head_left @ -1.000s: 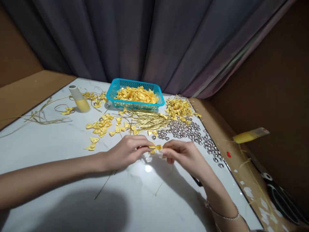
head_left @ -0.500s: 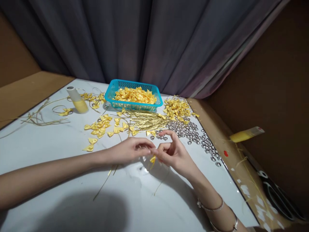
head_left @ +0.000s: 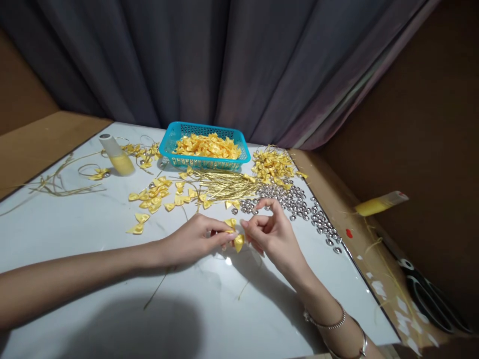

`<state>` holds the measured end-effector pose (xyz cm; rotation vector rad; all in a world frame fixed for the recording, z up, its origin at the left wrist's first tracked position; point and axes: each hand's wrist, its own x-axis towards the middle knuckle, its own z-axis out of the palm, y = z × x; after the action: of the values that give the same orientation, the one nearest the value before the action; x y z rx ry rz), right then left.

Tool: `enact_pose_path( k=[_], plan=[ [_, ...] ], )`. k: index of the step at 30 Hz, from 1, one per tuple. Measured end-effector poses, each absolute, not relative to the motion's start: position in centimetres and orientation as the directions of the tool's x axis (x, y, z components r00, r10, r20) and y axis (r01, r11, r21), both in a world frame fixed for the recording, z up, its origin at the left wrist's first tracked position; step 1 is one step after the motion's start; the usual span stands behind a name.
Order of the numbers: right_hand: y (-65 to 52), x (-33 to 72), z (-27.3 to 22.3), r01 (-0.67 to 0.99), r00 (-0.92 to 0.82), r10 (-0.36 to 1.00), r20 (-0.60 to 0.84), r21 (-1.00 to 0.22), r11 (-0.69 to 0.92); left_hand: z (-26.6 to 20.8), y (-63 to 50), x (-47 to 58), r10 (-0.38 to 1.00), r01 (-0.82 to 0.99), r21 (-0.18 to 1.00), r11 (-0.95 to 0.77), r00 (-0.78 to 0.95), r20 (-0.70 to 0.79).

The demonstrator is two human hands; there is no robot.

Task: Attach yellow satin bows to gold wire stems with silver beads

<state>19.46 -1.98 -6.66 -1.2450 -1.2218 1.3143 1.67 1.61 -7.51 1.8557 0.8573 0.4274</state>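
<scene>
My left hand (head_left: 200, 238) pinches a yellow satin bow (head_left: 238, 243) between thumb and fingertips, above the middle of the white table. Right beside the bow, my right hand (head_left: 273, 232) has its thumb and fingers curled close together; whatever lies between them is too small or hidden to make out. A thin gold cord (head_left: 156, 288) trails onto the tabletop below my left wrist. Another strand (head_left: 245, 288) shows under my right hand. Just beyond the hands lie a bundle of gold cords (head_left: 226, 185), silver beads (head_left: 282, 198) and loose yellow bows (head_left: 155, 192).
A blue basket (head_left: 204, 162) of yellow bows stands at the back. To its right is a pile of bows with cords (head_left: 273, 167). A bottle with yellow contents (head_left: 120, 158) stands at the left. Black scissors (head_left: 426, 299) and another yellow-filled tube (head_left: 381, 203) are at the right.
The bow has turned and shows more fully in my left fingertips. My right fingers have drawn slightly away from it. The view has shifted a little.
</scene>
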Motion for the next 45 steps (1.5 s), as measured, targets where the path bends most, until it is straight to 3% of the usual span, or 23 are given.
enact_pose_path(
  k=[5,9,15,20,24,31,36,41,45],
  plan=[
    [-1.1,20.4,-6.7,-0.031,-0.086,0.989,-0.123,-0.992,-0.126,-6.7,1.9,1.8,0.709,0.316,0.947,-0.050,0.679,-0.190],
    [-0.3,21.0,-7.4,0.037,-0.237,0.944,-0.232,-0.973,-0.230,-6.5,2.0,1.8,0.703,0.261,0.965,-0.001,0.687,-0.185],
    [-0.6,20.1,-8.2,0.076,-0.449,0.860,-0.244,-0.969,-0.236,-6.7,2.1,1.8,0.657,0.160,0.978,0.131,0.725,-0.207],
    [-1.0,19.0,-8.4,-0.067,-0.392,0.887,-0.244,-0.954,-0.292,-7.1,2.0,1.9,0.660,0.082,0.967,0.241,0.717,-0.225],
    [-1.1,19.0,-8.8,-0.107,-0.346,0.911,-0.227,-0.955,-0.278,-7.2,1.9,1.8,0.662,0.089,0.970,0.227,0.716,-0.221],
    [-1.1,19.3,-8.7,-0.113,-0.358,0.903,-0.239,-0.949,-0.296,-6.5,2.1,1.5,0.642,0.159,0.986,0.055,0.751,-0.157],
    [-1.2,19.4,-8.3,-0.121,-0.439,0.863,-0.249,-0.936,-0.331,-6.2,2.2,1.2,0.567,0.128,0.992,0.002,0.817,-0.106],
    [-1.1,19.2,-9.0,-0.278,-0.525,0.823,-0.217,-0.870,-0.407,-6.6,2.4,1.4,0.589,0.108,0.992,0.059,0.799,-0.122],
    [-1.1,18.7,-9.3,-0.310,-0.452,0.865,-0.218,-0.871,-0.382,-7.3,2.4,1.7,0.623,0.088,0.980,0.177,0.761,-0.181]
  ],
)
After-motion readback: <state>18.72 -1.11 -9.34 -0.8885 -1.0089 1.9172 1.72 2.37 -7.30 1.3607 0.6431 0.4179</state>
